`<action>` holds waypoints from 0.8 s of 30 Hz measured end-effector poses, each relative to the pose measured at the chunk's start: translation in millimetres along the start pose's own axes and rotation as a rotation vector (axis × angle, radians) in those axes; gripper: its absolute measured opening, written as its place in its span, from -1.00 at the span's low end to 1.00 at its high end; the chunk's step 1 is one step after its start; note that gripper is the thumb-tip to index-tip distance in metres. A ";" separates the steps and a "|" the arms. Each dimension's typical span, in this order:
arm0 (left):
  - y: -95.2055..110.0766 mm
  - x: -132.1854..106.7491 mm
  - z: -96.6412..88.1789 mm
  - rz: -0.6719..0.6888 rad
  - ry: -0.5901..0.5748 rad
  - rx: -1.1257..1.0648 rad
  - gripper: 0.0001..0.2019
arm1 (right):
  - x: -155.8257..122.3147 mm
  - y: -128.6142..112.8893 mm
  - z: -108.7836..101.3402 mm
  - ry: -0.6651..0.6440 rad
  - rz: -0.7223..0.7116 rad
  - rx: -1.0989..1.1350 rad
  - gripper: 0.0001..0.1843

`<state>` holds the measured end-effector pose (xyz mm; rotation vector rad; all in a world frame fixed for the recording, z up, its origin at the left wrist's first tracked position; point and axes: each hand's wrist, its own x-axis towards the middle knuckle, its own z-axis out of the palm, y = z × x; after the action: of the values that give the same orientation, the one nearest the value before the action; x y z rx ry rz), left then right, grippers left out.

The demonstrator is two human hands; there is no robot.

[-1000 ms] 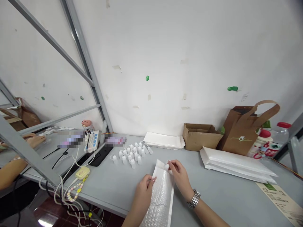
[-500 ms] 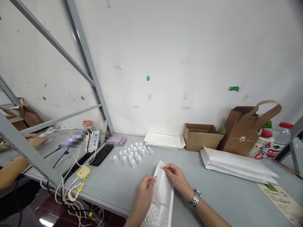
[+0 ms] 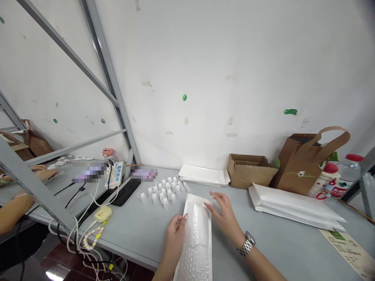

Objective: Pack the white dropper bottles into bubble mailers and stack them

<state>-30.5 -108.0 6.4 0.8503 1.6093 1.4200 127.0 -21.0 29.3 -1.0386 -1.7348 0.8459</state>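
A white bubble mailer [image 3: 197,238] lies in front of me, its far end toward the wall. My left hand [image 3: 175,236] pinches its left edge between thumb and fingers. At the upper right corner is my right hand [image 3: 224,214], fingers spread, with a fingertip at or just over the mailer's edge; whether it touches I cannot tell. A metal watch is on my right wrist. Beyond the mailer, several small white capped bottles [image 3: 164,191] stand in a group on the grey table [image 3: 131,226].
Flat white mailers [image 3: 205,175] lie by the wall, beside an open cardboard box [image 3: 249,171]. More mailers [image 3: 293,207] are stacked at right, before a brown paper bag [image 3: 301,168]. Left are a power strip [image 3: 114,175], cables, a metal frame [image 3: 117,101] and another person's arm [image 3: 14,212].
My right hand has released the mailer's far edge and opened, moving slightly right. The mailer now lies flatter and straighter, with its far end shifted left. My left hand still pinches it.
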 end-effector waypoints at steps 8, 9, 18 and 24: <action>14.3 -9.2 7.1 -0.202 -0.151 -0.206 -0.52 | -1.7 -3.1 0.8 -0.478 0.512 0.494 -0.53; 15.2 -11.4 8.8 -0.210 -0.207 -0.209 -0.50 | -2.7 -3.4 1.7 -0.460 0.508 0.522 -0.55; 20.2 -13.7 4.8 -0.246 -0.378 -0.140 -0.47 | 4.4 -2.5 -9.0 -0.536 0.384 0.558 -0.63; 28.1 -11.1 -3.0 -0.261 -0.410 -0.100 -0.45 | 7.2 0.3 -24.7 -0.571 0.258 0.539 -0.73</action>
<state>-29.0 -115.2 35.9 0.7806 1.2732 1.0533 148.5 -11.9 40.2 -0.6914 -1.6768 1.7948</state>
